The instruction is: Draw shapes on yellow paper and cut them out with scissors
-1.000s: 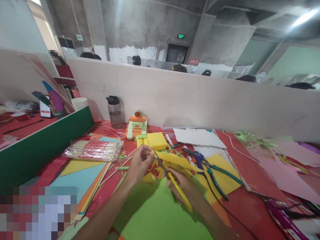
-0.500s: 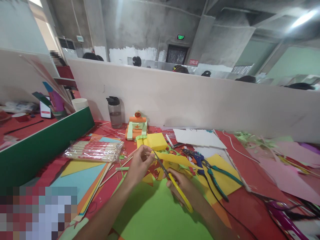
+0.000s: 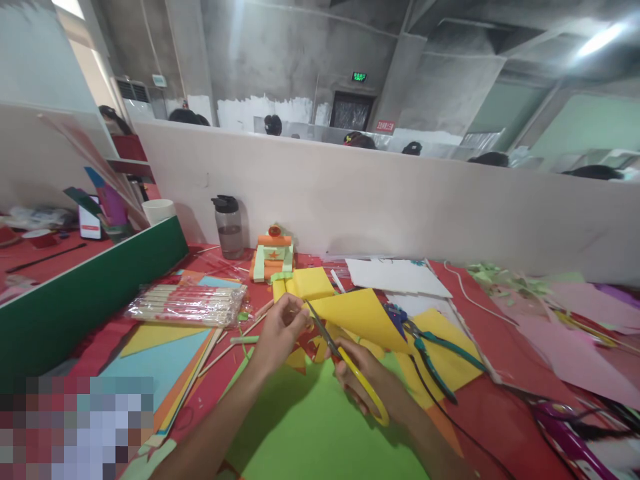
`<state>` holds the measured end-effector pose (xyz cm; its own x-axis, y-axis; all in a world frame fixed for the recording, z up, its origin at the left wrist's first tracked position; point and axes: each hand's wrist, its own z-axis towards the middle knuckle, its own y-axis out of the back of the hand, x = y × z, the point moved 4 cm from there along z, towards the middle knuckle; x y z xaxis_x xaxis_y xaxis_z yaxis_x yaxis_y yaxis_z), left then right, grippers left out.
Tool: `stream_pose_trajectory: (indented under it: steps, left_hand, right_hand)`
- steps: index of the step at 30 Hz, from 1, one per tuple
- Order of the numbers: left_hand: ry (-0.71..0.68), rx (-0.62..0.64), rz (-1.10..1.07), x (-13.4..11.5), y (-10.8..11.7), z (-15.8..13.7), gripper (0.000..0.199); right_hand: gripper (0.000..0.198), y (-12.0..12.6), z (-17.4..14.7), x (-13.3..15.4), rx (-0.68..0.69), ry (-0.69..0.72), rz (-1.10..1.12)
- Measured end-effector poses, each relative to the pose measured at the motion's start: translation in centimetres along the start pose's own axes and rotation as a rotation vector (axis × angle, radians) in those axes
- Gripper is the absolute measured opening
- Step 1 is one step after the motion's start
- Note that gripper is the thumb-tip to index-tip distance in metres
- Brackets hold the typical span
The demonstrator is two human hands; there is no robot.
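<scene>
My right hand [image 3: 357, 370] is closed round a pair of scissors [image 3: 359, 381] with yellow handles, the blades angled up and to the left. The tips meet the left end of a piece of yellow paper [image 3: 357, 317], beside the fingers of my left hand [image 3: 286, 325]. That hand pinches the paper's left end between thumb and fingers. The paper stands tilted, spreading to the right over my right hand and partly hiding a blue glue gun [image 3: 399, 317]. Below both hands lies a large green sheet [image 3: 320, 420]. Yellow and orange scraps [image 3: 299, 360] lie between the hands.
Behind my hands are a yellow block [image 3: 314, 283], an orange and light green paper model [image 3: 273, 259] and a water bottle [image 3: 229, 230]. Green-handled pliers [image 3: 434, 353] lie right; wrapped sticks [image 3: 187, 303] left. A white partition [image 3: 400, 207] closes off the back.
The yellow paper has swung upward, so its broad face now shows and covers more of the glue gun. Both hands and the scissors stay almost where they were.
</scene>
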<state>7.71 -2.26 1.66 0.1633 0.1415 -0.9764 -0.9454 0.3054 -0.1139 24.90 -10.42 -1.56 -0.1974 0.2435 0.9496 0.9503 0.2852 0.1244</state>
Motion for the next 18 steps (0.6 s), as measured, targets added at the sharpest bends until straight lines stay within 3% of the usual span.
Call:
stream_pose_trajectory:
  steps: [11,18]
  left_hand:
    - [0.013,0.021,0.040,-0.3,-0.5,-0.1,0.025]
    - [0.020,0.050,0.069,-0.5,-0.7,-0.4,0.028]
  right_hand:
    - [0.063,-0.1,0.1,0.2,0.026,0.051,0.055]
    - [0.064,-0.3,-0.2,0.7,0.039,0.068,0.065]
